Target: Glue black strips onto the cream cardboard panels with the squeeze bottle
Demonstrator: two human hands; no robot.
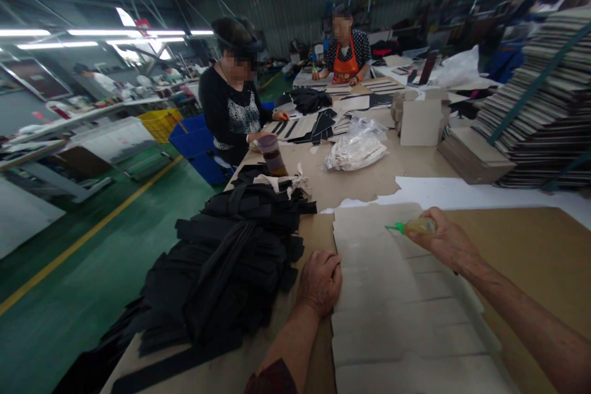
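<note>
My right hand (446, 240) is wrapped round a small squeeze bottle (421, 226) with yellowish liquid inside and a green nozzle pointing left. The nozzle is over overlapping grey-beige board pieces (378, 295), laid in a column of rows down the table. My left hand (322, 283) rests on the table at the left edge of these pieces. Its fingers are curled in, and their tips are hidden. Just left of that hand lies a large heap of black strips (221, 271).
Beyond the heap stand a tub of brown liquid (272, 155) and a clear plastic bag (357, 146). Strapped board stacks (545, 98) rise at the right, beside a smaller board bundle (480, 154). Two co-workers, one at the left edge (235, 92), one farther back (347, 52), work at the table.
</note>
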